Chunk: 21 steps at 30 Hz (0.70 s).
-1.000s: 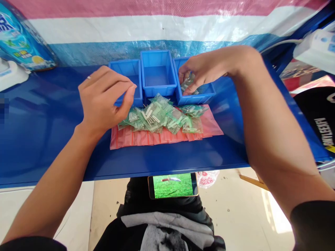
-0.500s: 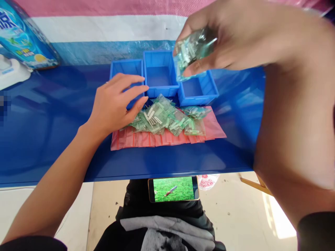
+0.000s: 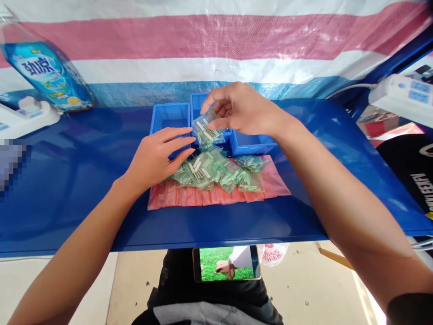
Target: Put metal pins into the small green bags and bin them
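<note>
Fingertips of my right hand [image 3: 241, 110] are pinching a clear packet of pins [image 3: 206, 131] above the heap [image 3: 209, 170]; my left hand [image 3: 158, 155] is lying flat, fingers spread. Loose grip could be dropping it short of the blue bins [image 3: 169, 118].

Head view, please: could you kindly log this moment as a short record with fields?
Right hand: pinches a small clear bag of white pieces, raised above the bins
Left hand: flat, fingers on the bag pile
Under pile: pink bags
Bins: three blue bins behind pile
Surface: blue table
Lap: phone, screen lit
</note>
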Tool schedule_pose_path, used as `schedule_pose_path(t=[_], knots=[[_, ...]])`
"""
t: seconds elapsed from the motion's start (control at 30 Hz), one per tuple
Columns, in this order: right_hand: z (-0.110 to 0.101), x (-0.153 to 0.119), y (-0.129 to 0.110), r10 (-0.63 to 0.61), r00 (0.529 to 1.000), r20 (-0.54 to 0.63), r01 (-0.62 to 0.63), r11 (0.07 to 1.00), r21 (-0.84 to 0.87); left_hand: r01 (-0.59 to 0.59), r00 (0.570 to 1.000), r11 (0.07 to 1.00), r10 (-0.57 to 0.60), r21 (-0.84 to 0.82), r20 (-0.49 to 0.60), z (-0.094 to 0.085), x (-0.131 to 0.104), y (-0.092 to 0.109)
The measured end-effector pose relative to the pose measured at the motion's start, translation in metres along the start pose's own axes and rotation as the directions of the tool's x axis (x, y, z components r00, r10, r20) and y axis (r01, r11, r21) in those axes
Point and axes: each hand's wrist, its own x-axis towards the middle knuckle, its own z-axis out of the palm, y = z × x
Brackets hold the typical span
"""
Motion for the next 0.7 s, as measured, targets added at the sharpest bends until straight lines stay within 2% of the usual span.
schedule_pose_path(t=[0.1,0.17,0.27,0.33,0.43,0.47,0.5,0.57,0.63,0.7], knots=[[-0.014,-0.006,-0.008,0.011,0.999,0.053,-0.018,0.99,0.139,0.072,0.997,0.996,-0.071,-0.045,0.018,0.0,0.004,0.0],[-0.027,-0.015,-0.021,-0.005,0.999,0.044,-0.005,0.974,0.226,0.113,0.992,0.992,-0.11,-0.05,0.063,0.001,0.008,-0.003],[-0.039,-0.028,-0.042,-0.028,0.999,0.045,0.013,0.952,0.307,0.089,0.981,0.996,-0.09,0.011,0.17,0.008,0.014,-0.011],[-0.035,-0.03,-0.05,-0.07,0.977,0.199,-0.002,0.94,0.342,0.058,0.975,0.998,-0.06,0.019,0.212,0.012,0.016,-0.016],[-0.017,-0.023,-0.049,-0.105,0.88,0.463,0.02,0.983,0.184,0.051,0.976,0.999,-0.048,-0.008,0.213,0.015,0.017,-0.019],[-0.011,-0.02,-0.047,-0.102,0.859,0.501,0.064,0.994,0.092,0.045,0.978,0.999,-0.042,-0.011,0.206,0.015,0.017,-0.019],[-0.007,-0.018,-0.045,-0.1,0.858,0.504,0.113,0.994,0.006,0.038,0.979,0.999,-0.036,-0.01,0.201,0.015,0.016,-0.018],[-0.005,-0.018,-0.041,-0.099,0.897,0.43,0.178,0.973,-0.147,0.027,0.984,1.0,-0.026,-0.003,0.177,0.013,0.016,-0.016],[-0.009,-0.025,-0.036,-0.072,0.95,0.305,0.175,0.929,-0.326,0.028,0.988,1.0,-0.028,0.0,0.153,0.011,0.014,-0.015],[-0.013,-0.034,-0.031,-0.045,0.969,0.244,0.158,0.872,-0.464,0.02,0.992,1.0,-0.019,-0.004,0.123,0.01,0.013,-0.014]])
